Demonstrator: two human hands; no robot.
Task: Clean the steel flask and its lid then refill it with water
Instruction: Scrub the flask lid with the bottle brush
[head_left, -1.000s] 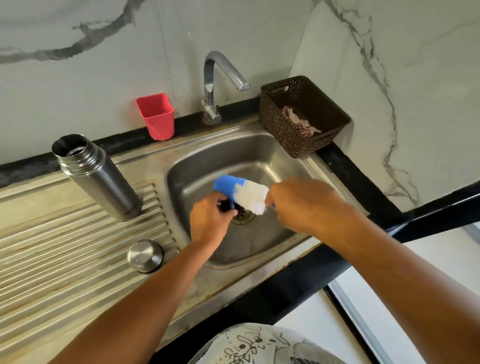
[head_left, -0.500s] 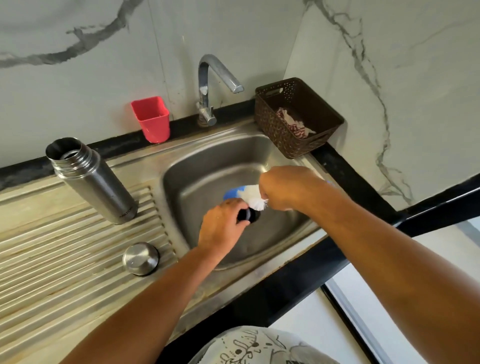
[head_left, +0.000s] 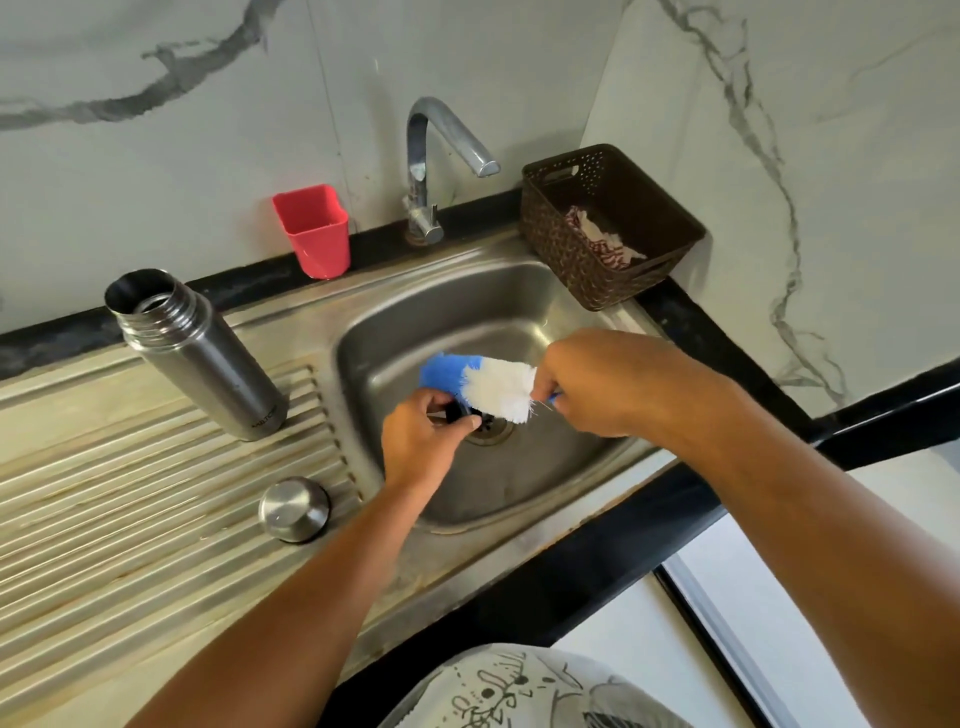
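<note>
Here, left hand (head_left: 422, 444) pinching lid (head_left: 456, 413) (black), right hand (head_left: 597, 387) gripping brush (head_left: 491, 385)

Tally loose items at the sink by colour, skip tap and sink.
Steel: 2, flask, round cap
Red: 1, cup
Brown: 1, basket
Black: 1, small part in left hand
Blue-white: 1, brush in right hand
Red-white: 1, cloth in basket
Total: 7
</note>
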